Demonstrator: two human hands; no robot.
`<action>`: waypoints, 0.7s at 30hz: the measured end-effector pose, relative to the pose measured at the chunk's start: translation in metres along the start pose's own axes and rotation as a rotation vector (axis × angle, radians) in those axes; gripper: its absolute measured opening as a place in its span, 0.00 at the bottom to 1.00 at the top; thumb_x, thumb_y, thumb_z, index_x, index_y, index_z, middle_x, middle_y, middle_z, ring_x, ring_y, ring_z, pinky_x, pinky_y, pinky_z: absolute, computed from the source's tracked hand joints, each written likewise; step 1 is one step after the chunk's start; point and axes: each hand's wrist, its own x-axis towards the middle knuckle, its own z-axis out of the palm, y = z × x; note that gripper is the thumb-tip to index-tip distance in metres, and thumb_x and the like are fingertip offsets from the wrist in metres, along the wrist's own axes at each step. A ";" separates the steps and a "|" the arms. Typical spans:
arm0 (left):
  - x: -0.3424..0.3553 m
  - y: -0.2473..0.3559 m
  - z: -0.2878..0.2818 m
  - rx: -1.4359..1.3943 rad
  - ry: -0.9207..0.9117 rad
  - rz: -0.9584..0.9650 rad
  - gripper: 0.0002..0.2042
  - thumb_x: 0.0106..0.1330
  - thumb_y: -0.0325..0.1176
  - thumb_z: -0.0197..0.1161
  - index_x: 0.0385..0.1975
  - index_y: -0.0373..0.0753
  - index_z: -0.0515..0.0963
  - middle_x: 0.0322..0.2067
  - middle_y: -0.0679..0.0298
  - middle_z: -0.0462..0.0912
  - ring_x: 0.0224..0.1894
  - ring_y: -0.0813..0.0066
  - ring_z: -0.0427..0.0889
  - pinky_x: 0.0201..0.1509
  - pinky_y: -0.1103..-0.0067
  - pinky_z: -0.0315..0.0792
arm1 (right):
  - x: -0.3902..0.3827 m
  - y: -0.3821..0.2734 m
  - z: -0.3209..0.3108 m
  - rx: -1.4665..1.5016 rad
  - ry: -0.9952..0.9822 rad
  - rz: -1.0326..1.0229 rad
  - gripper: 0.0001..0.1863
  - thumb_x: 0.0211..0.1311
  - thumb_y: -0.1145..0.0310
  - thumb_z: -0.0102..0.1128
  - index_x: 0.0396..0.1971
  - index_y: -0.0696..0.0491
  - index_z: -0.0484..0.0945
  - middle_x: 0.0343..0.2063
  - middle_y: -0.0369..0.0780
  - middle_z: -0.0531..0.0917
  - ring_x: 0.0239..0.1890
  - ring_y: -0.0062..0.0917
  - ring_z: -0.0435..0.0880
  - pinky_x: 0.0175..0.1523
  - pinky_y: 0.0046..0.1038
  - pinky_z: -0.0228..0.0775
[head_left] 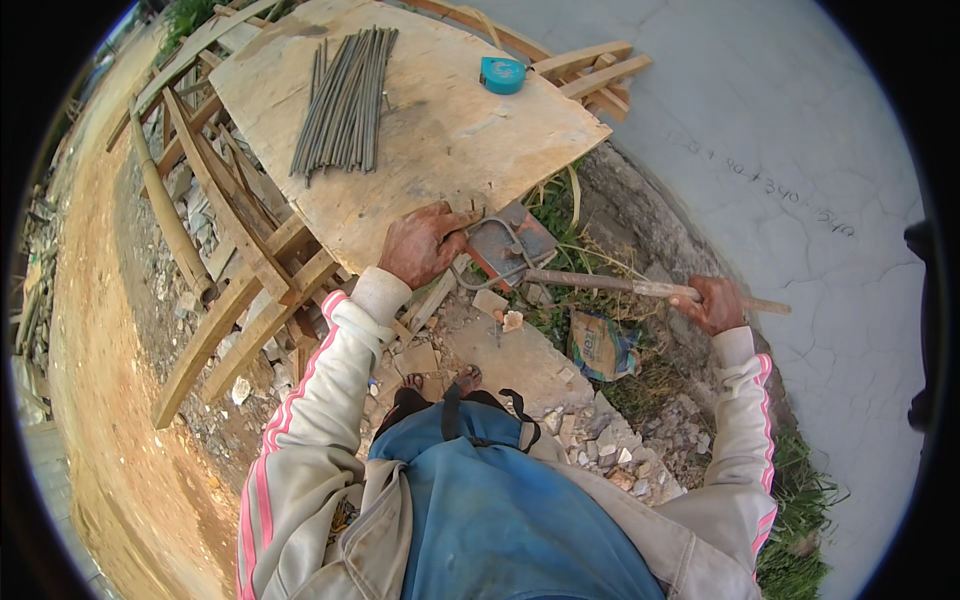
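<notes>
My left hand point(425, 243) is closed at the near edge of a plywood board point(450, 120), its fingers around a bent steel rod point(518, 243) that forms a loop. That loop lies over a rusty metal plate point(537, 232) by the board's corner. To the right, my right hand point(712, 303) is wrapped round the outer part of a long bar point(580, 281), whose inner end reaches the loop. How bar and rod meet is too small to tell. A bundle of straight steel rods point(345, 105) lies on the board, with a teal tape measure point(502, 75) at its far right.
Wooden beams point(215, 345) jut out left of and below the board. Broken rubble point(610, 440) and a crumpled printed bag point(602, 345) lie on the ground near my feet point(467, 378). A grey cracked wall point(800, 130) stands on the right, and a dirt path point(105, 330) runs along the left.
</notes>
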 end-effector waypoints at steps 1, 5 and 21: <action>0.000 0.000 0.000 -0.011 -0.009 -0.009 0.15 0.64 0.33 0.61 0.49 0.44 0.85 0.32 0.55 0.79 0.37 0.54 0.81 0.42 0.64 0.75 | 0.001 0.000 0.000 -0.001 0.002 -0.001 0.39 0.54 0.27 0.61 0.17 0.55 0.75 0.11 0.47 0.72 0.18 0.48 0.74 0.27 0.46 0.65; 0.000 0.000 0.001 -0.006 0.008 0.014 0.15 0.63 0.32 0.62 0.49 0.43 0.85 0.32 0.55 0.79 0.37 0.54 0.81 0.42 0.63 0.75 | 0.003 0.001 0.000 0.016 -0.016 0.009 0.38 0.53 0.27 0.60 0.18 0.54 0.76 0.12 0.47 0.74 0.18 0.47 0.76 0.27 0.45 0.66; 0.005 -0.019 -0.006 -0.145 -0.139 0.029 0.13 0.67 0.33 0.61 0.48 0.38 0.84 0.34 0.54 0.80 0.38 0.53 0.80 0.44 0.65 0.75 | -0.020 -0.003 0.017 0.018 0.012 0.093 0.38 0.54 0.26 0.59 0.22 0.54 0.78 0.16 0.47 0.77 0.21 0.46 0.78 0.29 0.44 0.68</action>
